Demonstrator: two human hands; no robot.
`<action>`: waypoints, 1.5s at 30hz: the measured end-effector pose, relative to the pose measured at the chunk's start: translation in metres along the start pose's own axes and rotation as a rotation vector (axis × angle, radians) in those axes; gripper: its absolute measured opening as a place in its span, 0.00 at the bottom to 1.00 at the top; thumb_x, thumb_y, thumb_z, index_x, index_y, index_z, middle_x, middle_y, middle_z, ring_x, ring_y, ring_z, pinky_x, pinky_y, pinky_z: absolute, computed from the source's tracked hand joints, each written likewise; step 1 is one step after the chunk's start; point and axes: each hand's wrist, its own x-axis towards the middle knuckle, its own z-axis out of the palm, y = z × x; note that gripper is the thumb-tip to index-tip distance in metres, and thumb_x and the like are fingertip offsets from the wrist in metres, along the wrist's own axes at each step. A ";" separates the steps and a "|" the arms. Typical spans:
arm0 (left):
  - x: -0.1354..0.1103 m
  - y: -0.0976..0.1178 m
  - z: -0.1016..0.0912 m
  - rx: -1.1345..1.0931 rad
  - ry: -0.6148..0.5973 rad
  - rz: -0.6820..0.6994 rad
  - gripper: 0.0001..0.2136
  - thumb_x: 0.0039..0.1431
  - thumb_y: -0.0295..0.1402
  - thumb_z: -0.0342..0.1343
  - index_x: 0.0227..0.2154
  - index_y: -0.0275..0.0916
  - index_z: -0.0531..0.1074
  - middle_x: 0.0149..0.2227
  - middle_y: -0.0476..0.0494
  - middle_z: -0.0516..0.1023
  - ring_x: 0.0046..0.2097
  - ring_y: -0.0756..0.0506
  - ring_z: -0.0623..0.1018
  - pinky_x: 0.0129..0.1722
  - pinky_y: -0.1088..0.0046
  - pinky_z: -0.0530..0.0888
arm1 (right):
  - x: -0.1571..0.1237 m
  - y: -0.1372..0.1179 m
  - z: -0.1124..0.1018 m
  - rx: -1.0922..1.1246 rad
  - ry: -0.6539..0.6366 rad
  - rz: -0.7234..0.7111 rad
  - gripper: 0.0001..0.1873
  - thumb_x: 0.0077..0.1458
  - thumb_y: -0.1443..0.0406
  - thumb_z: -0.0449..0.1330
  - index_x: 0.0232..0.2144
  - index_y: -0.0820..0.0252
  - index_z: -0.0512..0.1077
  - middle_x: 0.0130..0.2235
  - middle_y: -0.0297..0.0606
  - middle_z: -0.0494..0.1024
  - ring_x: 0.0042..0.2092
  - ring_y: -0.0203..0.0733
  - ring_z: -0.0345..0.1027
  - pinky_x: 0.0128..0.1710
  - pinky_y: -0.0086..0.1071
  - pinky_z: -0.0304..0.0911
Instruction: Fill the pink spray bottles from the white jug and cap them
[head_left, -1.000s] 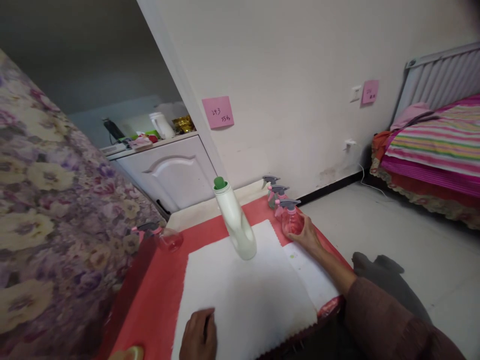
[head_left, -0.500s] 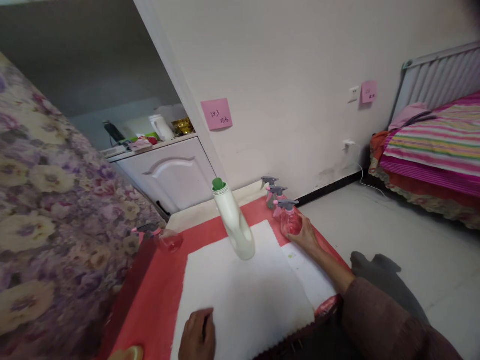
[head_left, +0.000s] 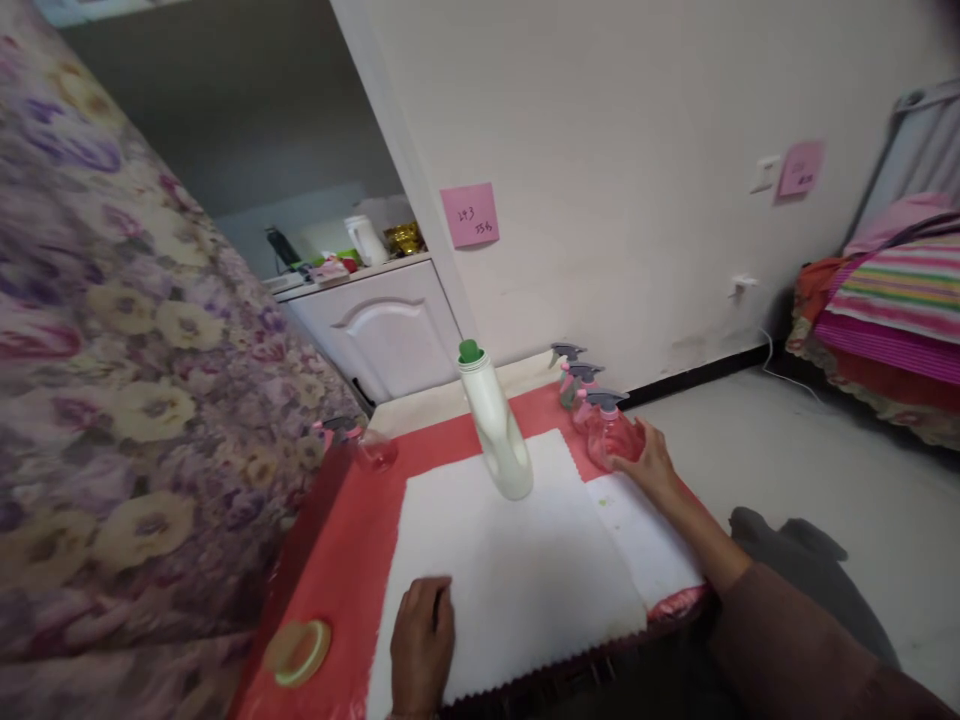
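Right hand (head_left: 651, 463): we find it at the far right of the red cover (head_left: 341, 540), with the fingers curled and clamped round the belly of a pink sprayer (head_left: 609, 443). The sprayer stands upright on the cover, its grey trigger head above the fingertips and turned towards the left. The thumb lies on the side nearer the wall; the other fingers wrap the near side. A brown sleeve (head_left: 795, 640) covers the forearm behind the wrist.

Beyond the fingertips, towards the wall, we note a second sprayer (head_left: 581, 385) just behind the held one, and a third sprayer (head_left: 564, 356) behind that. The three stand in a close row. We cannot tell whether they touch.

To the left of the right fingers, near but apart, stands a white bottle (head_left: 501, 435) with a green cap (head_left: 470, 351). It rests on the far edge of a white cloth (head_left: 517, 570). A smaller cloth (head_left: 652, 545) lies under the right wrist, beside the larger one.

Left hand (head_left: 422, 645): it lies palm down on the near edge of the white cloth. The fingers are extended, close together, and grip nothing. The bottle is well ahead of these fingertips.

To the left of the left hand, near it on the cover, lies a round yellow-green lid (head_left: 298, 651). Farther ahead and left, at the cover's edge, a fourth sprayer (head_left: 367, 447) stands against flowered fabric (head_left: 112, 400). A pink note (head_left: 470, 214) is stuck on the wall beyond.
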 end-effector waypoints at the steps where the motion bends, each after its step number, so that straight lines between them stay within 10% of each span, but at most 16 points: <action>1: -0.001 0.002 0.000 0.000 -0.006 -0.006 0.09 0.63 0.35 0.47 0.37 0.42 0.72 0.37 0.45 0.75 0.42 0.42 0.75 0.45 0.64 0.73 | -0.001 0.000 -0.005 0.002 0.014 -0.003 0.41 0.39 0.54 0.65 0.54 0.63 0.59 0.53 0.52 0.64 0.56 0.60 0.60 0.57 0.55 0.58; 8: -0.005 0.009 -0.001 0.028 -0.014 0.001 0.10 0.64 0.31 0.45 0.38 0.40 0.71 0.36 0.43 0.74 0.41 0.42 0.75 0.44 0.63 0.72 | -0.025 -0.022 -0.024 0.073 -0.061 -0.067 0.15 0.53 0.57 0.55 0.42 0.59 0.67 0.41 0.43 0.73 0.40 0.48 0.70 0.44 0.46 0.68; 19: -0.013 0.023 -0.005 0.125 -0.040 -0.002 0.11 0.63 0.29 0.46 0.41 0.39 0.73 0.39 0.40 0.73 0.43 0.42 0.74 0.45 0.61 0.73 | -0.149 -0.099 0.000 0.043 -1.007 -0.599 0.12 0.58 0.70 0.51 0.43 0.58 0.69 0.37 0.40 0.74 0.37 0.41 0.69 0.37 0.32 0.64; 29: -0.049 0.011 -0.007 0.347 -0.145 0.003 0.22 0.64 0.41 0.49 0.59 0.41 0.64 0.63 0.33 0.62 0.64 0.34 0.61 0.59 0.50 0.64 | -0.188 -0.114 -0.001 -0.119 -1.245 -0.660 0.10 0.54 0.72 0.55 0.38 0.56 0.71 0.37 0.38 0.77 0.38 0.43 0.70 0.38 0.34 0.61; 45: -0.037 -0.016 -0.020 0.371 -0.239 -0.206 0.26 0.64 0.44 0.48 0.62 0.40 0.61 0.66 0.31 0.57 0.67 0.32 0.56 0.61 0.44 0.58 | -0.205 -0.093 0.011 -0.131 -1.265 -0.754 0.08 0.53 0.69 0.57 0.37 0.56 0.71 0.37 0.36 0.78 0.38 0.43 0.72 0.32 0.31 0.57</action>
